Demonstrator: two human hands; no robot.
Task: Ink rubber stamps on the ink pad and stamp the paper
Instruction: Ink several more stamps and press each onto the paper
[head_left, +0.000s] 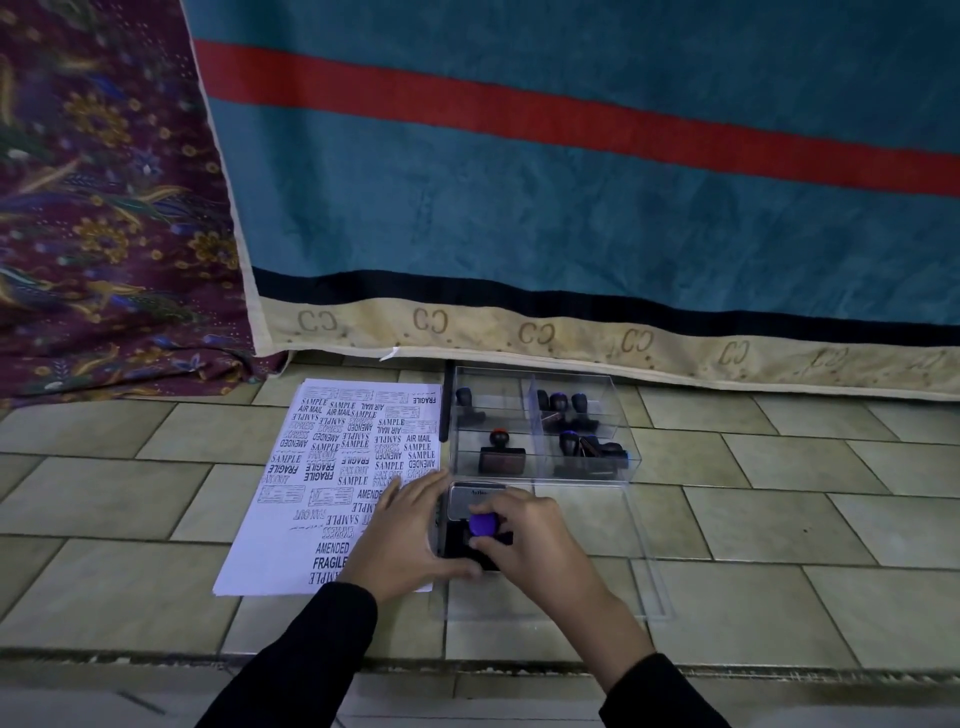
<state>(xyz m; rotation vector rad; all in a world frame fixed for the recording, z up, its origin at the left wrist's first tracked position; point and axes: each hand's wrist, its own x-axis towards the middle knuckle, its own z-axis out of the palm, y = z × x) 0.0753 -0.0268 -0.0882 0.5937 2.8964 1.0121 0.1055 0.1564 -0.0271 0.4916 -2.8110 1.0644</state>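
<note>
Purple-knobbed, the rubber stamp (483, 525) stood on the dark ink pad (451, 543) just below the centre of the frame. The right hand (530, 543) gripped it from above, fingers curled round its handle. The pad's silver lid (470, 503) stood open at the far side. The left hand (405, 535) lay flat with straight fingers on the right edge of the paper (322, 499), its thumb side touching the pad and holding nothing.

The white sheet rested on the tiled floor (779, 519) just left of the pad. Black prints such as SAMPLE, FRAGILE, AIR MAIL and AMENDED crowded most of it, while its lower left corner was bare.

Beyond the pad sat a clear plastic box (608, 384) split into 4 compartments. 1 stamp with a red-topped knob (500, 452) stood in the near left compartment, and 1 dark stamp (467, 408) in the far left. Several more were heaped in the 2 right compartments. A clear flat panel (597, 545) lay on the floor under and to the right of the pad.

A teal cloth with a red stripe (571, 208) filled the upper frame, and a maroon flowered cloth (104, 208) the upper left.
</note>
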